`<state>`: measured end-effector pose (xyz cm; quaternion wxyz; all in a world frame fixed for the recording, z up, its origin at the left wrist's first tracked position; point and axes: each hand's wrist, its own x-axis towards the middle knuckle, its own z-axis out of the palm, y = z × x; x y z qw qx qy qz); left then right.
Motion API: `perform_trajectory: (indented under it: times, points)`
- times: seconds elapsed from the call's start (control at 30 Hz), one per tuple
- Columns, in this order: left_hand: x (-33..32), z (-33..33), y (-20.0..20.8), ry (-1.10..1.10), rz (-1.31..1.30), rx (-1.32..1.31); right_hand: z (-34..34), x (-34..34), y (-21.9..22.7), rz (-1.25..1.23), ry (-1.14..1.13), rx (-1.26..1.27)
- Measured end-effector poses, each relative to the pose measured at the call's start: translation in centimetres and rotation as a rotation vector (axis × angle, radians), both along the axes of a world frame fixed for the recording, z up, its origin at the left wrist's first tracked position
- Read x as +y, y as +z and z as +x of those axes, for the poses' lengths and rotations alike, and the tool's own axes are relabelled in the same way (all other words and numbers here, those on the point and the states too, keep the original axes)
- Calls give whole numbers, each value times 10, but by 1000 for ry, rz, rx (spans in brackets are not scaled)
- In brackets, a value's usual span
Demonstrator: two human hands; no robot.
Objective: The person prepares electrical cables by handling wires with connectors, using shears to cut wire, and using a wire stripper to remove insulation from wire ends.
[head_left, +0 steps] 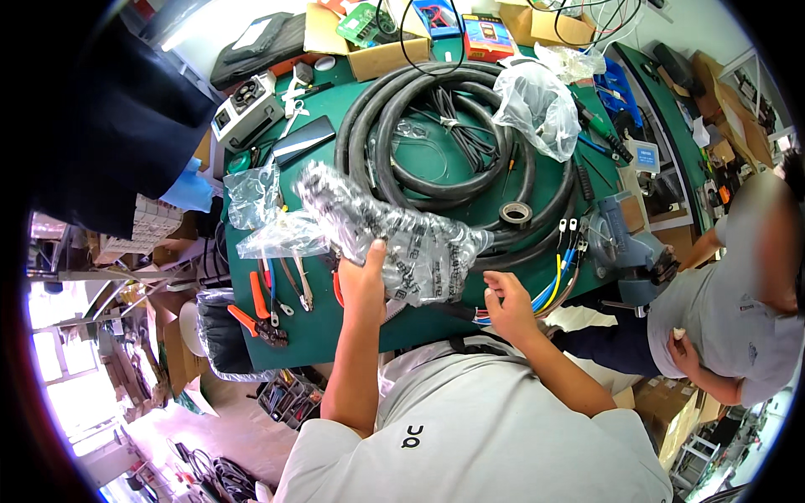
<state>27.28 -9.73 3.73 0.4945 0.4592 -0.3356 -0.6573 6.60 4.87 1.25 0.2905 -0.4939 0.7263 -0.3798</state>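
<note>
My left hand point(364, 275) grips a bulky item in a clear plastic bag point(411, 243) covered with black print. What lies inside the bag is hard to make out; it looks dark and elongated. My right hand point(510, 305) is just right of the bag's lower end, fingers loosely bent and apart, holding nothing visible. Beyond the bag, a thick black cable point(381, 126) lies coiled on the green table point(323, 335). Close to my right hand, blue, yellow and brown wires point(555, 281) with metal lugs stick up from a cable end.
Orange-handled tools point(258, 295) and pliers point(303, 293) lie at left. A tape roll point(515, 214) rests on the coil, near a crumpled plastic bag point(541, 105). A phone point(304, 141) and open cardboard box point(381, 63) stand farther back. Another person point(721, 293) is at right.
</note>
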Motion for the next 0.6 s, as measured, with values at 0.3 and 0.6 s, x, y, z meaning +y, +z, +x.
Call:
perform_trajectory:
  times: [0.3, 0.6]
  points:
    - [-141, 2, -34, -196, 59, -336, -7, -27, 0, 17, -140, -14]
    - [-132, -4, -9, -262, 226, -226, -18, -2, -7, 87, -333, -27]
